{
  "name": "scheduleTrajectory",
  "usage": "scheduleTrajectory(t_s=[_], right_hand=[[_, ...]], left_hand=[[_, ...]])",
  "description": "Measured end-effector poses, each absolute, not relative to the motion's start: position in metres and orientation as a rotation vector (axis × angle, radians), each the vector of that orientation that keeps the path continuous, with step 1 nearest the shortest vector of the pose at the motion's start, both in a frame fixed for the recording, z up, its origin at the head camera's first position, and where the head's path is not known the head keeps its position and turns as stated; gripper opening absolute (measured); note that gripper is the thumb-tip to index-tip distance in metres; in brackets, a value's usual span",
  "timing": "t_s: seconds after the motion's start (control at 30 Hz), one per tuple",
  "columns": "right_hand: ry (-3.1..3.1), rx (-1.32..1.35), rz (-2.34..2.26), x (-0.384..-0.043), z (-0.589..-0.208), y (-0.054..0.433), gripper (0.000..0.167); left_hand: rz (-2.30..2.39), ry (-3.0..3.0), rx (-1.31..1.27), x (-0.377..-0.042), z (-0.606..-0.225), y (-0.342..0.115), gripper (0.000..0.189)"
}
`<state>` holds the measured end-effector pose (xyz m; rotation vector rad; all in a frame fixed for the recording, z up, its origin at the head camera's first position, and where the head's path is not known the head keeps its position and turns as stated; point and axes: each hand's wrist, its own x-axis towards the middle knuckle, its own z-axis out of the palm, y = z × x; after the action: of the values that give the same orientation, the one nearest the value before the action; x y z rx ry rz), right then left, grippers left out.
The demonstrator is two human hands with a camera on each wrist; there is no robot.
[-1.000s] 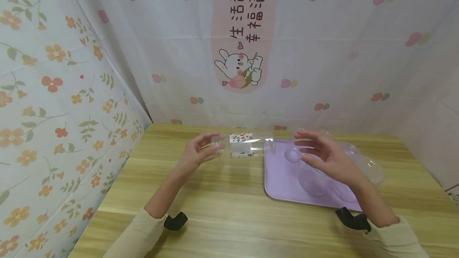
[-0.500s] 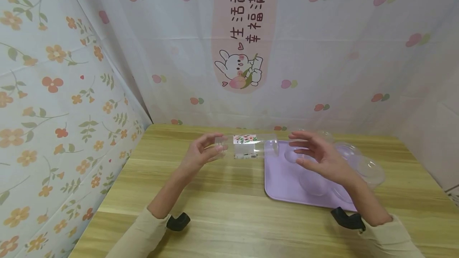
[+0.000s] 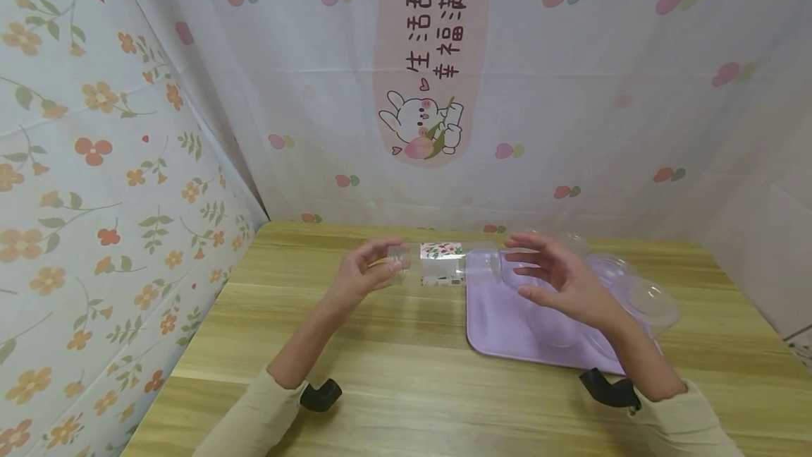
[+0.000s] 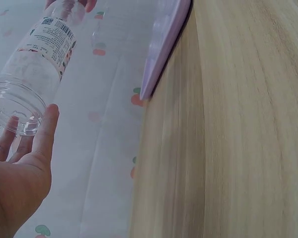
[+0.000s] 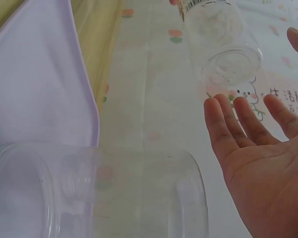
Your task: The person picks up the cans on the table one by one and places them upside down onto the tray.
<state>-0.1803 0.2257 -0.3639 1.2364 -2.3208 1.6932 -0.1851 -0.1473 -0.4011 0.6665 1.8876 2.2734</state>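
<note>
My left hand (image 3: pixel 361 273) grips a clear plastic jar (image 3: pixel 442 263) by its threaded mouth end, with the fingers and thumb round the rim. The jar lies sideways in the air above the table, its base pointing right. A printed label (image 4: pixel 52 40) with flowers and a barcode wraps its middle. Close to the base is my right hand (image 3: pixel 564 281), palm turned toward the jar, fingers spread and loosely bent, holding nothing. In the right wrist view a gap shows between its fingertips (image 5: pixel 241 105) and the jar's base (image 5: pixel 232 67).
A light purple tray (image 3: pixel 491 330) sits on the right of the wooden table (image 3: pixel 393 379), below my right hand. Several clear plastic containers lie on it, one a jar on its side (image 5: pixel 139 193). Behind the table hangs a patterned cloth (image 3: pixel 285 76).
My left hand has carried the jar a little to the right. The right hand has shifted slightly left, so its fingers are closer to the jar's base.
</note>
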Motion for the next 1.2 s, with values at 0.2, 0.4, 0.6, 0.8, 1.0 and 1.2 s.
scheduleTrajectory(t_s=[0.2,0.4,0.6,0.8,1.0,1.2], right_hand=[[-2.338,1.231,1.684,-0.180,-0.364,0.222,0.077],[-2.339,1.222,1.715,-0.181,-0.365,0.220,0.081],[-2.332,1.217,1.738,-0.181,-0.365,0.218,0.082],[-2.358,1.185,1.727,-0.181,-0.366,0.216,0.084],[-2.383,1.162,1.726,-0.180,-0.368,0.213,0.084],[-2.394,1.162,1.744,-0.179,-0.368,0.210,0.085]], left_hand=[[2.259,1.885,0.689,-0.185,-0.401,-0.143,0.045],[2.244,1.880,0.712,-0.186,-0.402,-0.139,0.046],[2.259,1.854,0.719,-0.186,-0.403,-0.135,0.039],[2.251,1.846,0.726,-0.185,-0.402,-0.130,0.043],[2.249,1.835,0.753,-0.184,-0.400,-0.127,0.047],[2.262,1.813,0.758,-0.184,-0.400,-0.123,0.046]])
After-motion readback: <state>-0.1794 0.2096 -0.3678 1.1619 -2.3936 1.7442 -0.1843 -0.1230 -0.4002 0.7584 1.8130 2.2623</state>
